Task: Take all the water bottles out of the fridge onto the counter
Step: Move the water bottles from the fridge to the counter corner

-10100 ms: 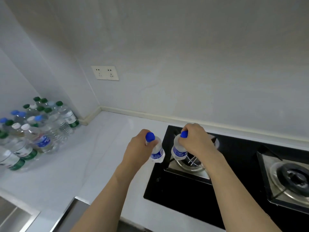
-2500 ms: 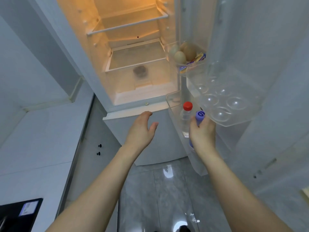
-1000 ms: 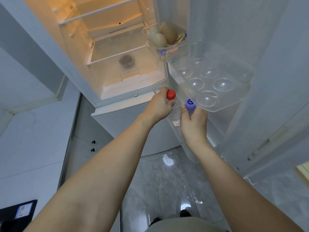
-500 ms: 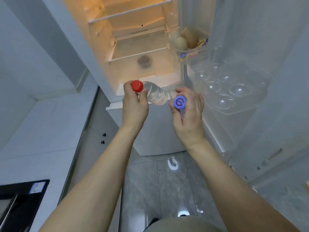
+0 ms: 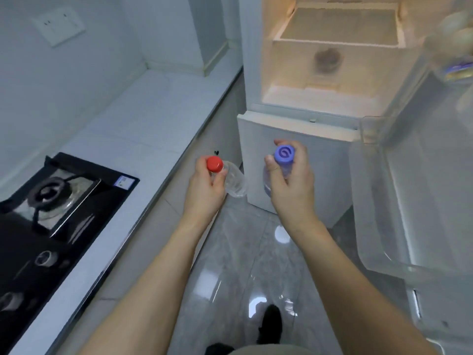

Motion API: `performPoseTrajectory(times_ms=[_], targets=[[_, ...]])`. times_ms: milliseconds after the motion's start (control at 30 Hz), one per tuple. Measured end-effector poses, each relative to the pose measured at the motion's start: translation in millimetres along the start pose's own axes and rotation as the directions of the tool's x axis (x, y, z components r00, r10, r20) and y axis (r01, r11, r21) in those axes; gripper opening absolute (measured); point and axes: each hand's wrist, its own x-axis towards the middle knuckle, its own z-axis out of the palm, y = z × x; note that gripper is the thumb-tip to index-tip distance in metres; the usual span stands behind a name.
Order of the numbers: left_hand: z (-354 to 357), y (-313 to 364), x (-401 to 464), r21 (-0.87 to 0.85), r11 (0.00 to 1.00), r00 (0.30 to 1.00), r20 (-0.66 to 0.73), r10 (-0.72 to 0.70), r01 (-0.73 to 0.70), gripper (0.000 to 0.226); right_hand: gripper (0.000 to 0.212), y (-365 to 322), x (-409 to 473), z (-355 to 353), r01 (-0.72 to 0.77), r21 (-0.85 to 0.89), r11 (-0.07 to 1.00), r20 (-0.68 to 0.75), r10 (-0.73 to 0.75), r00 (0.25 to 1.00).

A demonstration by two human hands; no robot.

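From the head camera, the left hand [image 5: 204, 187] has its fingers curled round the neck of a clear bottle with a red cap [image 5: 231, 179]. The right hand [image 5: 290, 187] is wrapped tight round a bottle with a purple cap [image 5: 282, 158]. Both bottles are held up in the air over the grey floor [image 5: 230, 265], side by side but not touching. They are out of the fridge [image 5: 302, 160] and not on the worktop [image 5: 143, 119].

The fridge stands at the far right with its door [image 5: 419, 190] swung open on the right. A warm light shines inside it. A clear door shelf [image 5: 368, 221] is just right of the right hand.

The white worktop runs along the left. A black stove [image 5: 58, 201] sits in it at the near left. A white wall socket [image 5: 58, 26] is on the far left wall.
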Motion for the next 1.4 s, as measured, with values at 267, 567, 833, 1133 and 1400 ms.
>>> performPoseTrajectory(times_ms=[267, 567, 833, 1133, 1400], targets=[[-97, -60, -56, 0.080, 0.972, 0.972, -0.102, -0.212, 0.221, 0.024, 0.023, -20, -60, 80, -0.166, -0.047, 0.985, 0.303, 0.173, 0.937], [-230, -115, -165, 0.037, 0.917, 0.890, -0.260, -0.376, 0.398, 0.022, 0.023, -100, -162, 156, -0.113, 0.039, 0.993, 0.544, 0.074, 0.836], [-342, -144, -276, 0.010, 0.884, 0.797, -0.438, -0.415, 0.467, 0.028, 0.021, -179, -276, 204, -0.098, 0.154, 0.983, 0.706, -0.040, 0.707], [-432, -181, -410, -0.044, 0.829, 0.653, -0.592, -0.471, 0.558, 0.031, 0.021, -252, -392, 254, -0.077, 0.258, 0.963, 0.819, -0.176, 0.546], [-470, -210, -476, -0.221, 0.750, 0.462, -0.670, -0.581, 0.623, 0.029, 0.017, -290, -465, 307, -0.020, 0.291, 0.956, 0.911, -0.271, 0.310]])
